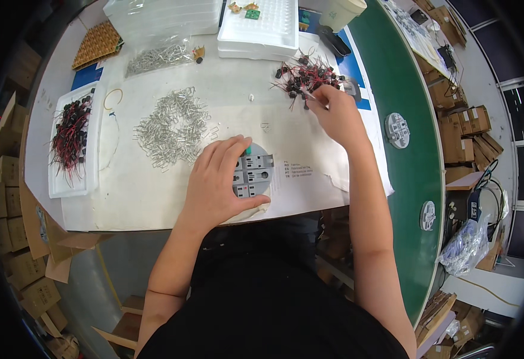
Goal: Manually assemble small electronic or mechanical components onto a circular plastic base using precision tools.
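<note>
My left hand (pixel 215 179) curves round a round grey plastic housing (pixel 258 173) lying on the paper-covered table, fingers at its far side and thumb at its near edge. Its face has several raised compartments. A small green piece (pixel 248 149) shows by my fingertips. Farther right, my right hand (pixel 337 110) is closed in a pinch at the near edge of a tangled pile of small black parts with red and black wires (pixel 311 75). From the pinch a slim pale pointed thing (pixel 305 92) sticks out toward the pile; its kind is unclear.
Loose bent metal clips (pixel 172 128) lie heaped left of centre, with a bag of similar clips (pixel 160 57) behind. A white tray (pixel 96 170) of wired parts stands left. At the back are white foam trays (pixel 256 51) and a cup (pixel 341 13). Grey housings (pixel 398 130) rest on the green surface.
</note>
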A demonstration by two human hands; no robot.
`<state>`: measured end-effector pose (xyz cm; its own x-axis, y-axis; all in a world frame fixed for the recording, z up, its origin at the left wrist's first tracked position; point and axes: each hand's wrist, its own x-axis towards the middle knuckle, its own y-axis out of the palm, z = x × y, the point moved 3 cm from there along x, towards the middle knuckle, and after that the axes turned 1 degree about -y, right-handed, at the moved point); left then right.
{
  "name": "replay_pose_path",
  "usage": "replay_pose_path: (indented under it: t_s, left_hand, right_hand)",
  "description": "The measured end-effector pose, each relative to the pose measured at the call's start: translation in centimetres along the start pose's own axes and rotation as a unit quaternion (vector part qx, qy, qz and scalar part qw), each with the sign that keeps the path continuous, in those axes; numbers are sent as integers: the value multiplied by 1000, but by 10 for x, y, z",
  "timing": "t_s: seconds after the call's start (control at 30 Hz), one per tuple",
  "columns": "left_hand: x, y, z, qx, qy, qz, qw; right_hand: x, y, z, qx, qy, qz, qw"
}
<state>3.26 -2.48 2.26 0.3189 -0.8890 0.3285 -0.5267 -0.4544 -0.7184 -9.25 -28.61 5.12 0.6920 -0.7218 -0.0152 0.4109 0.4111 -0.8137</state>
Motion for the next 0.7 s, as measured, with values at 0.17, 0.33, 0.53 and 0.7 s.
replay_pose_path:
  t_s: [0.17, 0.33, 0.53, 0.7]
  left_hand:
    - [2, -1, -2, -1, -9, 5, 1000]
    - [2, -1, -3, -15, -18, 11, 1000]
    - [0, -1, -1, -8, -23, 17, 1000]
    - [1, 2, -2, 0, -19, 18, 1000]
  right_hand:
    - [-6, 7, 8, 15, -60, -2, 998]
    - [1, 20, 2, -98, -19, -48, 994]
    - [-12, 11, -5, -3, 4, -22, 1000]
    - [-19, 17, -7, -23, -8, -45, 999]
